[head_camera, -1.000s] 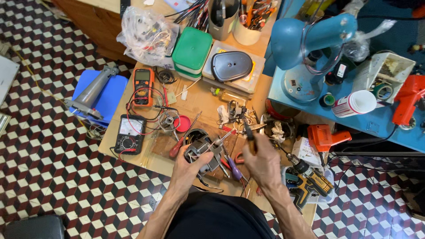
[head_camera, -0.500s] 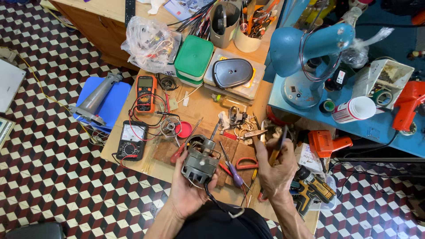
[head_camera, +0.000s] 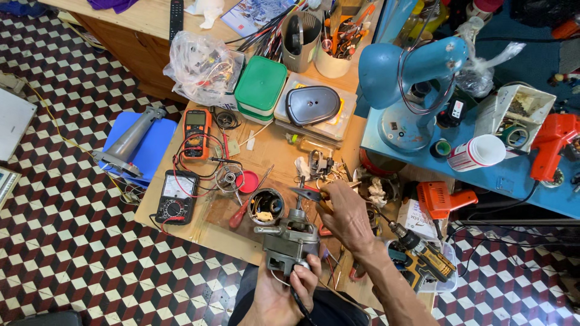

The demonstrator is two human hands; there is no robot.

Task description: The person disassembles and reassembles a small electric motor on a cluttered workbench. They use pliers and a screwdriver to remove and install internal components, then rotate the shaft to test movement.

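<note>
My left hand [head_camera: 284,290] grips the base of a grey electric motor [head_camera: 290,238], held upright above the near edge of the wooden workbench [head_camera: 275,145]. The motor's shaft [head_camera: 300,187] points away from me. My right hand [head_camera: 344,217] is closed around pliers [head_camera: 311,194] with red handles, and their dark jaws sit at the top of the motor by the shaft. A round metal motor housing [head_camera: 266,206] lies on the bench just left of the motor. A red-handled screwdriver [head_camera: 244,208] rests beside it.
Two multimeters [head_camera: 196,125] [head_camera: 175,196] with red leads lie at the bench's left. A green-lidded box [head_camera: 261,84], a bag of parts [head_camera: 202,66] and tool cups [head_camera: 302,36] stand behind. At right are a blue stand mixer [head_camera: 405,90], an orange drill [head_camera: 441,199] and a cordless drill [head_camera: 420,253].
My left hand lifted the motor off the bench and brought it closer to me, upright. My right hand moved left with the pliers onto the motor's top.
</note>
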